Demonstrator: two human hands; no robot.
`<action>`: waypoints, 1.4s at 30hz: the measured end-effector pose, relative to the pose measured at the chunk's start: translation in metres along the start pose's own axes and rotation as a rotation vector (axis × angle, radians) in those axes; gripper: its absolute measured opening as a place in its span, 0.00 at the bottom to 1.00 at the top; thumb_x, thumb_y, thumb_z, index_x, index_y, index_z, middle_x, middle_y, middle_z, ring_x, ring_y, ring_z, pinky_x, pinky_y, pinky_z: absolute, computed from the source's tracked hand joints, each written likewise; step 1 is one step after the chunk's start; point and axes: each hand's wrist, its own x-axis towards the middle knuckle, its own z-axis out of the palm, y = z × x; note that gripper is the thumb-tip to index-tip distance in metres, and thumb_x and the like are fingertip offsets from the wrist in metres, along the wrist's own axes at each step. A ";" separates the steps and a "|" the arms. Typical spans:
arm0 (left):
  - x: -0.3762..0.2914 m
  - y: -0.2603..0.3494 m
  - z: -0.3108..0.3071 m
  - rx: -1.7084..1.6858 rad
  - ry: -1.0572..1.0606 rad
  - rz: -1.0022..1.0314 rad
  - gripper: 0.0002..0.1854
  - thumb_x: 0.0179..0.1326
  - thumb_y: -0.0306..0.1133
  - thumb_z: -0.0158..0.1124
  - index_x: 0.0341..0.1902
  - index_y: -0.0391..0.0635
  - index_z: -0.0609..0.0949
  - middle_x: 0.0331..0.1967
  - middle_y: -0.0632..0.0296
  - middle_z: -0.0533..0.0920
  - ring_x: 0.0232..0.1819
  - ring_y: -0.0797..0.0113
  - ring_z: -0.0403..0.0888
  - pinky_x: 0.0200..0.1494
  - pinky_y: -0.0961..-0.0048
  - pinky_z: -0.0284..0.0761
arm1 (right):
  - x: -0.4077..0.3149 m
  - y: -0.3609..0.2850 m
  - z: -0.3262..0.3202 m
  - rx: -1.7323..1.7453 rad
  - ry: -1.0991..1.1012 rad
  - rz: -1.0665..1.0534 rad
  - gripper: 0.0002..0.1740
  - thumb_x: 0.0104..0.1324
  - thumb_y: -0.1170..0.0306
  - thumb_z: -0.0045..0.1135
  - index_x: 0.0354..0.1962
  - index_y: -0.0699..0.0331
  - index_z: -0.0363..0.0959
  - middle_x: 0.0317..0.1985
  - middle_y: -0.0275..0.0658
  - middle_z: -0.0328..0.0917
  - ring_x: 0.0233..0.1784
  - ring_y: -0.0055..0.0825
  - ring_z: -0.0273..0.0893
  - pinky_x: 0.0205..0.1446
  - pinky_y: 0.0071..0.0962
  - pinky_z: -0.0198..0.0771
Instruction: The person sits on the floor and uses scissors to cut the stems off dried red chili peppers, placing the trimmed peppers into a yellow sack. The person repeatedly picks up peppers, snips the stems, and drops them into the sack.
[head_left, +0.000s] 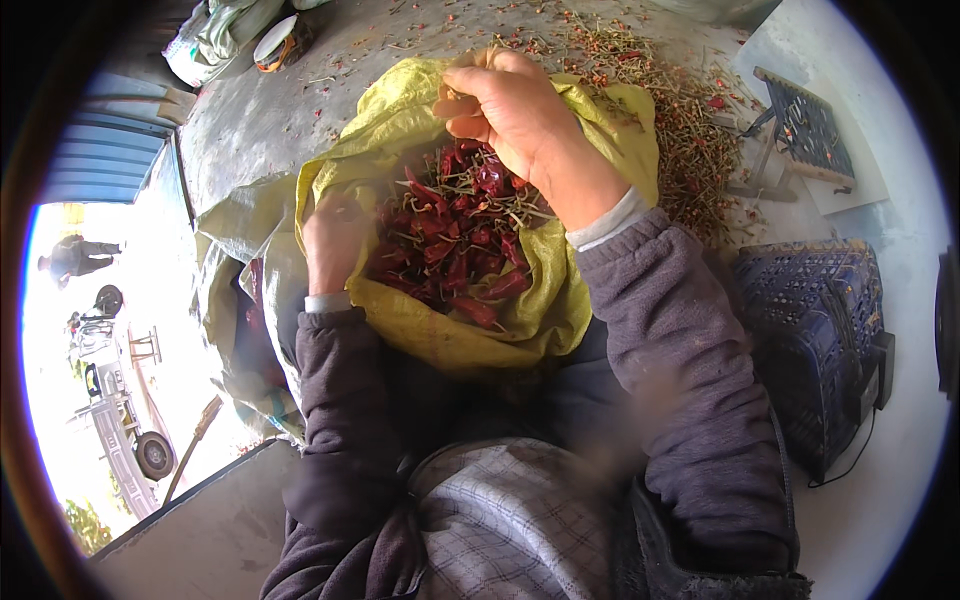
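Observation:
Dried red chilli peppers (457, 247) with pale stems fill a yellow woven sack (450, 337), which stands wide-mouthed before me. My left hand (334, 236) is at the sack's left rim, slightly blurred, with its fingers partly hidden by the sack; its grip cannot be made out. Above the sack's far side is my right hand (499, 105), its fingers curled and the thumb near the fingertips. Something small and brownish shows at those fingertips, too blurred to name.
A pile of stems (690, 157) lies on the concrete floor beyond the sack. A blue plastic crate (817, 300) and a small slatted stand (810, 124) are at right. Left are a pale woven sack (262, 217), a three-wheeled vehicle (116, 442) and a distant person (75, 259).

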 end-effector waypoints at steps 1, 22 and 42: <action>0.000 0.001 0.006 0.121 -0.040 0.085 0.18 0.50 0.34 0.78 0.44 0.42 0.84 0.34 0.52 0.87 0.36 0.54 0.86 0.42 0.61 0.79 | 0.001 -0.001 -0.001 -0.011 -0.024 0.025 0.11 0.70 0.71 0.54 0.43 0.72 0.74 0.37 0.44 0.83 0.37 0.30 0.86 0.34 0.25 0.82; -0.024 -0.021 -0.025 -1.036 0.128 -0.444 0.07 0.69 0.27 0.64 0.47 0.39 0.82 0.23 0.67 0.78 0.17 0.77 0.71 0.17 0.78 0.64 | -0.001 0.057 0.021 -1.055 -0.387 -0.153 0.14 0.68 0.61 0.60 0.38 0.64 0.82 0.36 0.48 0.86 0.41 0.44 0.85 0.48 0.40 0.77; -0.047 0.028 -0.019 -1.059 0.016 -0.388 0.13 0.66 0.24 0.66 0.53 0.37 0.81 0.35 0.64 0.83 0.31 0.78 0.77 0.35 0.79 0.74 | -0.007 0.084 0.040 -0.951 -0.504 -0.231 0.15 0.65 0.62 0.62 0.39 0.66 0.83 0.35 0.55 0.83 0.41 0.52 0.83 0.45 0.45 0.76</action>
